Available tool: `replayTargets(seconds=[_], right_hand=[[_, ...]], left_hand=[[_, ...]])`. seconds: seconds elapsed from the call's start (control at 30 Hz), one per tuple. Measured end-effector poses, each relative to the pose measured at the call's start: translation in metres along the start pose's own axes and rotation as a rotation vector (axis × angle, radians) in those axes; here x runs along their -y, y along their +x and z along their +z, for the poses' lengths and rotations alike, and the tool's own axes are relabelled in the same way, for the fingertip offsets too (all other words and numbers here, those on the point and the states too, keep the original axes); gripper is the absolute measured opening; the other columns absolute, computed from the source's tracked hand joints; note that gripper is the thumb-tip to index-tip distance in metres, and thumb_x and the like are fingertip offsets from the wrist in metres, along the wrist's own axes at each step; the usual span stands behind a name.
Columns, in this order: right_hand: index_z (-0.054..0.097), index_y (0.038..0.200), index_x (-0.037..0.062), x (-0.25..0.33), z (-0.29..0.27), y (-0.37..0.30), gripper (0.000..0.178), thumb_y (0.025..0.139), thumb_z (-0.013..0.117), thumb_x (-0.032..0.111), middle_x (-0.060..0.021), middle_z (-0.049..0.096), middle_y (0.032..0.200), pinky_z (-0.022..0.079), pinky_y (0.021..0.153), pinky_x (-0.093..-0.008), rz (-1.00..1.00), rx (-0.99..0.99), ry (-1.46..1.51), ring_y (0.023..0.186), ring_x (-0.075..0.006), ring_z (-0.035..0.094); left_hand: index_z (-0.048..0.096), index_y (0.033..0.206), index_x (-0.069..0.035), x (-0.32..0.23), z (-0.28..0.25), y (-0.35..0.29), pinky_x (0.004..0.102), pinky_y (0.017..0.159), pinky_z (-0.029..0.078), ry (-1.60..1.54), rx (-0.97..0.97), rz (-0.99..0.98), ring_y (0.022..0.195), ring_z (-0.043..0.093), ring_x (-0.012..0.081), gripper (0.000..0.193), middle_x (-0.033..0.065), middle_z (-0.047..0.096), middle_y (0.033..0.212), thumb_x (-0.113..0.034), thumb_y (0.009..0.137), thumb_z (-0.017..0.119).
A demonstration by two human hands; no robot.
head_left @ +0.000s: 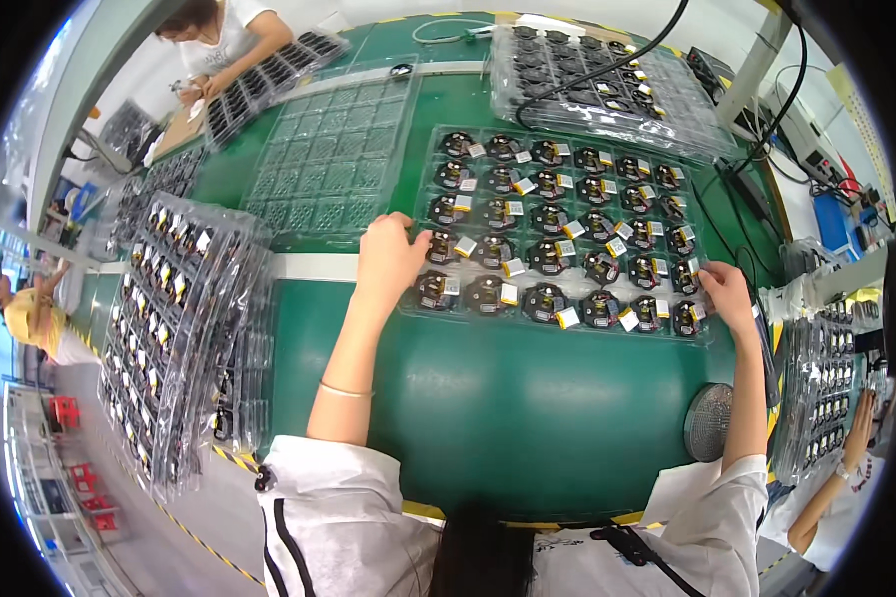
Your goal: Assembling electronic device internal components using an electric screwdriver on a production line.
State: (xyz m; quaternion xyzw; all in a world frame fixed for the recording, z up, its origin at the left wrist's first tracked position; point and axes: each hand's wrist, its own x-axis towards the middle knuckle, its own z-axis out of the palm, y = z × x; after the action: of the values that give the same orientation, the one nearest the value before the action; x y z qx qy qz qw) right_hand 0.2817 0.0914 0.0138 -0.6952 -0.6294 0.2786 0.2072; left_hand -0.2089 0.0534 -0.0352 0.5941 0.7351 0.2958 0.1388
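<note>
A clear plastic tray (pixel 513 319) lies on the green table in front of me, holding rows of round black electronic parts (pixel 547 256). Most of these parts have a small silver-and-yellow piece with a white label beside them. At the tray's left edge, my left hand (pixel 392 255) has its fingers curled over the rim. My right hand (pixel 729 298) grips the opposite edge, near the lower right corner. The undersides of the fingers are hidden on both sides.
An unfilled clear tray (pixel 334 164) lies left of mine. Stacked loaded trays stand at left (pixel 184 328), far right (pixel 587 75) and right (pixel 816 388). A round metal mesh piece (pixel 709 422) sits by my right forearm. Black cables (pixel 757 149) hang nearby. Other people work around the table.
</note>
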Motion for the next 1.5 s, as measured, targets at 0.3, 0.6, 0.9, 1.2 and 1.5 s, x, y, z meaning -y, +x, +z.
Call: replayTargets(seconds=[0.3, 0.6, 0.9, 1.2, 1.5], right_hand=[[0.062, 0.099, -0.0036, 0.046, 0.014, -0.054, 0.017, 0.090, 0.057, 0.010, 0.0016, 0.055, 0.065, 0.032, 0.041, -0.0219, 0.042, 0.170, 0.289, 0.048, -0.0055, 0.047], [0.059, 0.103, -0.0014, 0.074, 0.025, -0.112, 0.016, 0.093, 0.055, 0.011, 0.0022, 0.055, 0.068, 0.032, 0.041, -0.0202, 0.048, 0.133, 0.447, 0.048, -0.0044, 0.046], [0.051, 0.100, 0.0043, 0.193, 0.114, -0.105, 0.010, 0.094, 0.055, 0.012, 0.0012, 0.051, 0.062, 0.034, 0.039, -0.0232, 0.013, 0.154, 0.723, 0.045, -0.0072, 0.046], [0.048, 0.103, -0.0025, 0.297, 0.201, -0.016, 0.015, 0.093, 0.056, 0.005, -0.0058, 0.060, 0.078, 0.044, 0.045, -0.0249, -0.050, 0.115, 0.833, 0.058, -0.0090, 0.054], [0.052, 0.094, -0.0032, 0.298, 0.266, 0.075, 0.017, 0.088, 0.063, 0.009, -0.0089, 0.059, 0.073, 0.045, 0.054, -0.0302, -0.165, 0.011, 0.723, 0.058, -0.0138, 0.055]], left_hand=[[0.071, 0.082, 0.002, 0.031, -0.059, 0.004, 0.0437, 0.077, 0.052, -0.044, 0.158, -0.105, 0.082, 0.066, 0.0391, 0.026, 0.0252, 0.066, 0.080, -0.023, 0.076, 0.071], [0.072, 0.086, -0.001, 0.032, -0.105, 0.025, 0.0390, 0.075, 0.053, 0.132, 0.129, -0.035, 0.080, 0.068, 0.0314, 0.016, 0.0190, 0.069, 0.082, -0.015, 0.077, 0.070], [0.072, 0.088, -0.008, 0.085, -0.218, 0.148, 0.0449, 0.084, 0.053, 0.458, -0.024, -0.056, 0.095, 0.065, 0.0362, 0.019, 0.0195, 0.068, 0.100, -0.021, 0.076, 0.065], [0.072, 0.092, -0.008, 0.161, -0.246, 0.267, 0.0460, 0.083, 0.052, 0.398, -0.228, -0.192, 0.093, 0.065, 0.0393, 0.021, 0.0218, 0.067, 0.098, -0.014, 0.078, 0.058], [0.065, 0.105, -0.001, 0.190, -0.183, 0.321, 0.0499, 0.082, 0.052, 0.547, -0.031, -0.547, 0.105, 0.062, 0.0397, 0.023, 0.0234, 0.064, 0.113, -0.006, 0.084, 0.058]])
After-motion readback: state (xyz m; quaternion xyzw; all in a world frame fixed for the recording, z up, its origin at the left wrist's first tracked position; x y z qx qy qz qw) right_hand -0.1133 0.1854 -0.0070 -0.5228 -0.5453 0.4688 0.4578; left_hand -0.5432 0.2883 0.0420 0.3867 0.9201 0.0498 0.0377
